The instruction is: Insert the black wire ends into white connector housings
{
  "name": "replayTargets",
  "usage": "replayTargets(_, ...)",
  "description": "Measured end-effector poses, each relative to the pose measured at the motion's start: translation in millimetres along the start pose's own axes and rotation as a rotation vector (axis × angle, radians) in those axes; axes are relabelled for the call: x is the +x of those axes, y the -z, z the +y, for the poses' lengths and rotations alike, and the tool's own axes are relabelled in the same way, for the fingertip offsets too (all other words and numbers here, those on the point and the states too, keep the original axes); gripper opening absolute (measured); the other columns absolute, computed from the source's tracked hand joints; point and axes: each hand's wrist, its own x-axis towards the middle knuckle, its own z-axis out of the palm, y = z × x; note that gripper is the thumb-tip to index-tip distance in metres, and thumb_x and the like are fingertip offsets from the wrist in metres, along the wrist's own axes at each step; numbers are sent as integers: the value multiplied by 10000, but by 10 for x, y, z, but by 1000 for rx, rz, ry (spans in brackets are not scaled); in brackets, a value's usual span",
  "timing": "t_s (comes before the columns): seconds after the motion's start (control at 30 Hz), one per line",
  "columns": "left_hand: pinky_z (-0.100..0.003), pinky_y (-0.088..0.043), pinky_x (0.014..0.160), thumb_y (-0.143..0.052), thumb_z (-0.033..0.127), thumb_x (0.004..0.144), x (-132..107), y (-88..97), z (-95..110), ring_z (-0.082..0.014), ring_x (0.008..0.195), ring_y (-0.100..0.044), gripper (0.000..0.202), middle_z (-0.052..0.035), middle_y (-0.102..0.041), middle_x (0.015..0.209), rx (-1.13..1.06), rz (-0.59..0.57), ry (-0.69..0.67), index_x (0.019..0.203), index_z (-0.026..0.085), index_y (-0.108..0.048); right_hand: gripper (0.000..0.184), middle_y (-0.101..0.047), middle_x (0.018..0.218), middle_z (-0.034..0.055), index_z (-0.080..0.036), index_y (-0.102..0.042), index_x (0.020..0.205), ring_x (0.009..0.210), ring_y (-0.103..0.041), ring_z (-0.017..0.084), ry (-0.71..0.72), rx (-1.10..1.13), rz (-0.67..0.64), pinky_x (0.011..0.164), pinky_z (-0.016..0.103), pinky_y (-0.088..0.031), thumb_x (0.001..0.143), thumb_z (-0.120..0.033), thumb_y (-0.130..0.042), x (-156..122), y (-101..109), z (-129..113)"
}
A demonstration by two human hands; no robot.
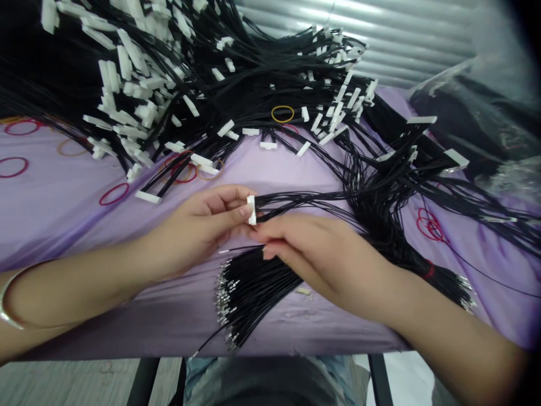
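Between the thumb and fingers of my left hand point(211, 220) is a white plastic connector point(252, 210), held upright. Black wires point(304, 198) run from its right side toward a dark tangle of cable. My right hand point(310, 242) is just right of the connector, its fingers closed near the wires; whatever they pinch is hidden. Under my right hand lies a bundle of loose black wires point(257, 299) with small metal terminals at the left ends. One single wire point(240, 248) with a bare tip lies just above that bundle.
A large heap of black cables with white connectors point(135, 96) covers the back of the purple cloth point(169, 316). Red rubber bands point(114, 194) and a yellow one point(282, 114) lie about. A tied wire bundle point(439, 276) sits at right, beside dark plastic bags point(465, 107).
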Motion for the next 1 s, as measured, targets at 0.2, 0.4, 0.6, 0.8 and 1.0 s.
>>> replayTargets(0.2, -167, -486, 686, -628, 107, 838, 7, 38, -35, -97, 707, -623, 98, -20, -675, 778, 6, -41, 6, 934, 109, -652, 156, -669, 838, 39, -131, -655, 888, 772, -602, 117, 107, -80, 178, 705, 230, -497, 917, -142, -502, 0, 27, -16)
replayTargets(0.4, -199, -531, 763, -567, 87, 870, 20, 48, -19, -128, 784, -655, 108, -58, -681, 859, 44, -133, 21, 934, 77, -654, 87, -619, 759, 45, -137, -637, 825, 728, -577, 127, 72, -217, 312, 667, 248, -491, 882, -166, -577, 8, 100, 143)
replayTargets(0.6, -189, -548, 750, -542, 65, 865, 41, 72, 3, -138, 785, -673, 113, -63, -680, 846, -6, -121, 81, 935, 65, -631, 103, -602, 757, 60, -108, -629, 827, 722, -561, 138, 58, -243, 317, 663, 268, -483, 890, -159, -565, 19, 44, 167)
replayTargets(0.8, -194, -555, 728, -565, 62, 840, 25, 39, 26, -146, 773, -678, 105, -69, -682, 832, -14, -97, 92, 917, 68, -638, 121, -609, 765, 72, -84, -632, 832, 701, -558, 136, 53, -255, 337, 657, 273, -481, 895, -150, -552, 20, 6, 153)
replayTargets(1.0, -195, -555, 713, -594, 58, 835, 9, 0, 54, -146, 743, -679, 59, -75, -685, 812, -39, -65, 108, 878, 64, -634, 157, -610, 776, 69, -120, -620, 813, 719, -552, 148, 26, -288, 309, 665, 292, -486, 917, -184, -521, 0, -19, 113)
